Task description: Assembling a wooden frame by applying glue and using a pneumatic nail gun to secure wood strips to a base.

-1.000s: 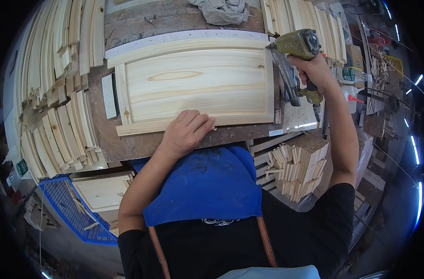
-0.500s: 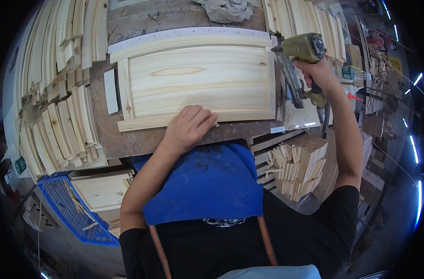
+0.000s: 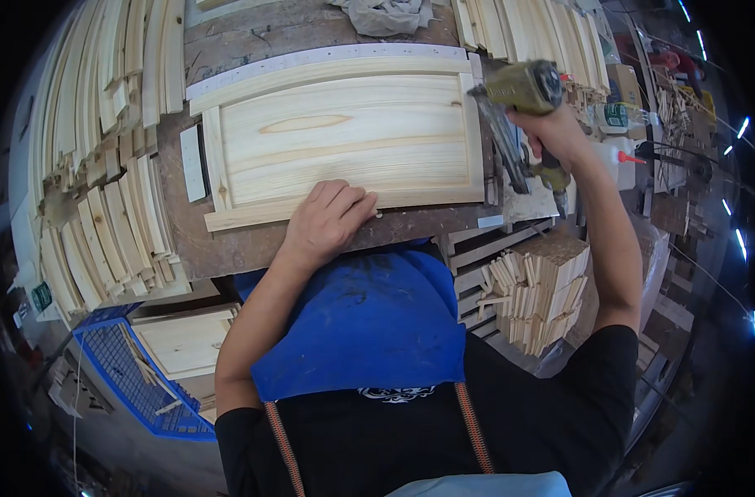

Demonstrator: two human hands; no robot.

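Observation:
A pale pine panel door in a frame lies flat on the brown workbench. My left hand presses flat on the door's near rail, fingers together. My right hand grips a green-yellow nail gun held at the door's right edge, its nose pointing at the right stile.
Stacks of thin curved wood strips crowd the left. More strips lie at the back right, a grey rag at the back. Short wood blocks are piled below the bench on the right. A blue crate sits lower left. A glue bottle stands right.
The nail gun and my right hand have shifted slightly left and toward the door's right edge. My left hand stays pressed on the near rail.

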